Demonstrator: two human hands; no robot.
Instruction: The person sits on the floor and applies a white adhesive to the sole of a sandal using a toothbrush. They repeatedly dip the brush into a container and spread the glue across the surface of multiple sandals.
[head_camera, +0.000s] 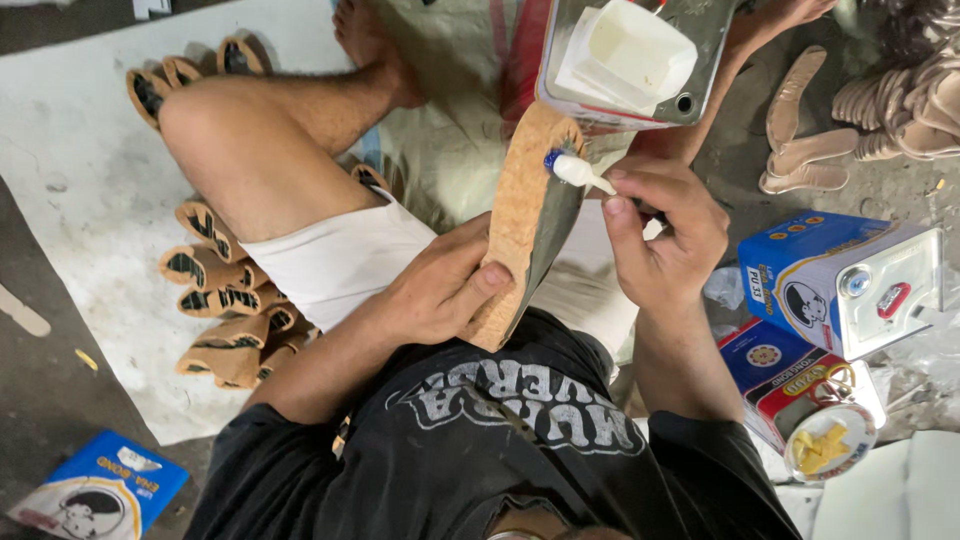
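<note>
Over the lap, I see the left hand (440, 290) fingers clamp the light, stiff cork sole (520, 215) edgewise, right hand (665, 235) fingers closed around a white glue applicator (578, 172).

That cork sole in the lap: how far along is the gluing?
In hand: the left hand grips the cork sole, and the right hand presses a small glue tube to its upper end. How much glue is already on it cannot be told. A pile of strapped sandal pieces lies to the left; bare soles wait at upper right.
</note>
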